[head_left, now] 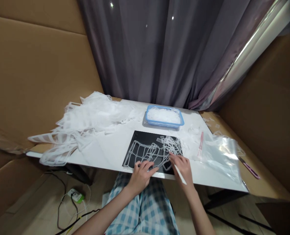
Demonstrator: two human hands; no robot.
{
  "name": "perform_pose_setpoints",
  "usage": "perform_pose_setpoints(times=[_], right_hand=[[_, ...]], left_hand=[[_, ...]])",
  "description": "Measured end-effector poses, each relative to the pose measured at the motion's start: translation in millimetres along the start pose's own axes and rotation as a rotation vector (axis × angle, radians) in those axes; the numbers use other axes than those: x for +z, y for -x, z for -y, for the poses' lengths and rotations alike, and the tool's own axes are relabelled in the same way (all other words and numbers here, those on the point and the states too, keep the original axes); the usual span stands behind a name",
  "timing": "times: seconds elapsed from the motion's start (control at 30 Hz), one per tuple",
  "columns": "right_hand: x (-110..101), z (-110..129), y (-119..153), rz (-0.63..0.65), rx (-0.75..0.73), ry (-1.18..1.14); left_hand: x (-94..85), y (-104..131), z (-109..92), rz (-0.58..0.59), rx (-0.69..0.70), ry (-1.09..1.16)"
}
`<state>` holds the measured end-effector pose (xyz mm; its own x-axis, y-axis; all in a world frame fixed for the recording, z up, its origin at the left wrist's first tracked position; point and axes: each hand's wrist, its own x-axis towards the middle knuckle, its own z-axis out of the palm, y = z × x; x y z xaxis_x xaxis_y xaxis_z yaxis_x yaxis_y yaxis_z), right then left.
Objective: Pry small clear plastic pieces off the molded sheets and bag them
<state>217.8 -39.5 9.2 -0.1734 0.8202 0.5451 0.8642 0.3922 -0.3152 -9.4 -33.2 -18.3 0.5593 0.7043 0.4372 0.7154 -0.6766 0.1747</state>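
A black mat [142,136] lies at the front of the white table. On it is a translucent white plastic lattice [134,152], with a heap of small clear-white frame pieces [170,143] at its right. My left hand [143,173] rests on the lattice's near edge, fingers spread and thumb stretched to the right. In my right hand [182,166] is a slim white pen-like tool [180,174], its back end slanting toward me. The tool's tip is hidden by the fingers, which touch the near side of the heap.
A blue basket [182,121] full of white pieces stands behind the mat. Translucent sheets [93,111] are piled at the left. On the right lie a clear plastic bag [220,156], a red strip [201,142] and a pink-handled cutter [251,170]. Cardboard walls [37,65] flank the table.
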Motion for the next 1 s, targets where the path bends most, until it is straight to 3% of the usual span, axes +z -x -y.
perform_pose_setpoints(times=[0.23, 0.3, 0.5, 0.67, 0.8, 1.0], right_hand=[[-46.6, -35.0, -29.6, -0.466, 0.218, 0.13], [-52.9, -40.8, -31.3, -0.509, 0.249, 0.081], [-40.1, -32.3, -16.7, -0.2, 0.387, -0.315], [-19.4, -17.7, -2.7, 0.032, 0.448, -0.523], [-10.6, -16.1, 1.9, 0.098, 0.46, -0.585], [-9.1, -18.9, 4.5, 0.12, 0.45, -0.596]], left_hand=[[-0.4, -1.4, -0.8, -0.044, -0.002, 0.032], [0.4, -0.6, -1.1, -0.041, -0.013, 0.025], [-4.1, -2.9, -6.1, 0.004, -0.034, -0.014], [-10.3, -25.1, -15.2, 0.215, 0.178, -0.04], [-3.7, -39.3, -20.5, 0.303, 0.253, -0.008], [2.9, -43.4, -22.4, 0.359, 0.229, 0.037]])
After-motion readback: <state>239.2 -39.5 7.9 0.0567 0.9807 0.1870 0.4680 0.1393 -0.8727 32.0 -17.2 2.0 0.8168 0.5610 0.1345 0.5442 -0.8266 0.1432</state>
